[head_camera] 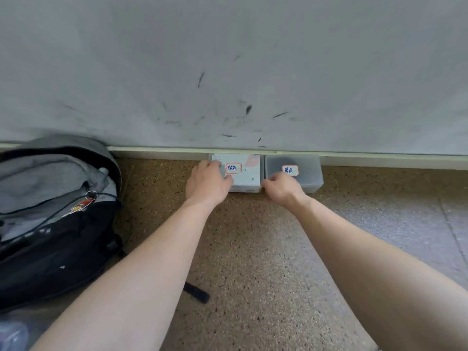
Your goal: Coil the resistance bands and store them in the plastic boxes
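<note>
Left hand (pixel 207 182) lay flat, unclenched, on the lid of the green-labelled box (pixel 247 182), right hand (pixel 283 190) curled at the near corner of the black-labelled box (pixel 307 178), grasp indeterminate, a dark mass (pixel 281 162), presumably a coiled band, showing inside; each lid likely needed even pressure at every corner.

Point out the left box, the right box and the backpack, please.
left box (pixel 249 179): head view, bare lid right of its label.
right box (pixel 310 173): head view, right part of the lid.
backpack (pixel 50 249): head view, black front panel.
</note>
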`<state>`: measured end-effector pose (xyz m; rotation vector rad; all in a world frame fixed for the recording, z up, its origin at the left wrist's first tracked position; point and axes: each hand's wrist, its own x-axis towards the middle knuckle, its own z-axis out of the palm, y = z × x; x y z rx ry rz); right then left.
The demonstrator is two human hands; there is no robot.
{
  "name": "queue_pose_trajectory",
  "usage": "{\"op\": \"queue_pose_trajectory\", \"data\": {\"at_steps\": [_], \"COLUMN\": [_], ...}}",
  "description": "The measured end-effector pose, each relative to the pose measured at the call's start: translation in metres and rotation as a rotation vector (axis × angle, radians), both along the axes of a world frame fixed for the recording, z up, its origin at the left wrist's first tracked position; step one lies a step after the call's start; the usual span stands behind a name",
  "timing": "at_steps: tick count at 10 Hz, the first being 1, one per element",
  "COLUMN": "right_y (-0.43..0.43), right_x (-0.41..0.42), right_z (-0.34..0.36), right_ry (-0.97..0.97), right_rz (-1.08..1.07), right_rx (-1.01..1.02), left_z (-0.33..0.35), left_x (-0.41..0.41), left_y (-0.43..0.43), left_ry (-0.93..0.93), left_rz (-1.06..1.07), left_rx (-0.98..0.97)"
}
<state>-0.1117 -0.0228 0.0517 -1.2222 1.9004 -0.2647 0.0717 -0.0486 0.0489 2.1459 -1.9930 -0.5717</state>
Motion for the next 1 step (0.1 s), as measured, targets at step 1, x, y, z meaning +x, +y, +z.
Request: {"op": "queue_pose_trajectory", "data": {"at_steps": [1], "right_y": [0.0114], "right_x": [-0.0106], "right_z": [0.0364], "right_ry": [0.145], "right_rz": [0.039], "right_rx": [-0.069], "left_z": [0.0347], "left_x": [-0.0006], "left_y": [0.0122], "left_ry": [-0.109], "left_rz": [-0.125], "left_rx": [-0.011]}}
